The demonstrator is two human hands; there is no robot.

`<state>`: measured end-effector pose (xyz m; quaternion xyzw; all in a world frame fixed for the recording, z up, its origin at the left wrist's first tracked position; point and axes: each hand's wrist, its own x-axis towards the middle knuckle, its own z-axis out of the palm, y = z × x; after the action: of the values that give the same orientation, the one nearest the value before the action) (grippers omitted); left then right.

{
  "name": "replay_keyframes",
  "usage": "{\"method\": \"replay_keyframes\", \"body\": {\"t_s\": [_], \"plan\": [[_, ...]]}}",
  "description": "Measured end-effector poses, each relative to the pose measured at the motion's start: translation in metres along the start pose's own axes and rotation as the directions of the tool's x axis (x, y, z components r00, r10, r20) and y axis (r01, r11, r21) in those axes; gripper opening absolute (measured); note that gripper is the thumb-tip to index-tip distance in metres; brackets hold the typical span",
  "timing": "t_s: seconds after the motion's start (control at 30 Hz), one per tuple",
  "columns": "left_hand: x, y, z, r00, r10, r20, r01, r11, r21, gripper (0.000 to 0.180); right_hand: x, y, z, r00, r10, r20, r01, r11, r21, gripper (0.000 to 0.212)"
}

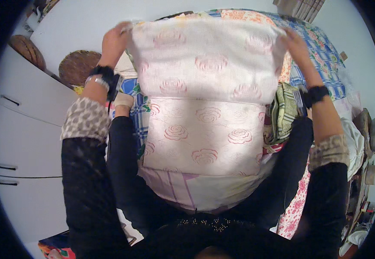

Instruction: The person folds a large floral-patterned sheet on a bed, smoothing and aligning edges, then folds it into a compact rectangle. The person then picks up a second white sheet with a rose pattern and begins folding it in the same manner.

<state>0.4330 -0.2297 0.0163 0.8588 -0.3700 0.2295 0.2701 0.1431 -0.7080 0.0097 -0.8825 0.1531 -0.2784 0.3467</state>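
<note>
Between my spread legs lies a white cloth with pink rose patterns (204, 136), its near half spread flat. The far half is lifted, showing a paler side, with a crease across the middle. My left hand (115, 42) grips the far left corner with bent fingers. At the far right corner, my right hand (297, 46) pinches the edge; its fingertips are slightly blurred. The lifted part hangs stretched between both hands. Beneath the near edge is a pale cloth with purple stripes (174, 190).
A blue plaid floral cloth (321, 52) covers the surface behind. Folded green striped fabric (282, 112) sits by my right leg. At left stand white drawers (28, 142) and a round brown woven mat (77, 67). Cluttered shelving (364, 190) lines the right side.
</note>
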Motion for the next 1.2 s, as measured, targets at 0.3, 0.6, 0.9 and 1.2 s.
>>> {"method": "replay_keyframes", "body": {"t_s": [0.3, 0.6, 0.9, 1.2], "plan": [[-0.231, 0.099, 0.173, 0.874, 0.033, 0.485, 0.083, 0.973, -0.215, 0.065, -0.210, 0.019, 0.190, 0.900, -0.234, 0.367, 0.325, 0.923, -0.207, 0.056], [-0.301, 0.093, 0.206, 0.883, 0.082, 0.463, -0.107, 0.994, 0.027, 0.069, -0.278, 0.029, 0.261, 0.852, -0.184, 0.490, 0.416, 0.806, -0.420, 0.062], [-0.284, 0.056, 0.221, 0.914, -0.064, 0.400, 0.004, 0.989, 0.149, 0.069, -0.239, 0.074, 0.262, 0.913, -0.060, 0.403, 0.294, 0.782, -0.549, 0.065], [-0.363, 0.050, 0.157, 0.832, -0.437, 0.343, 0.288, 0.867, 0.406, 0.076, -0.317, 0.086, 0.156, 0.951, 0.193, 0.240, 0.066, 0.634, -0.770, 0.061]]}}
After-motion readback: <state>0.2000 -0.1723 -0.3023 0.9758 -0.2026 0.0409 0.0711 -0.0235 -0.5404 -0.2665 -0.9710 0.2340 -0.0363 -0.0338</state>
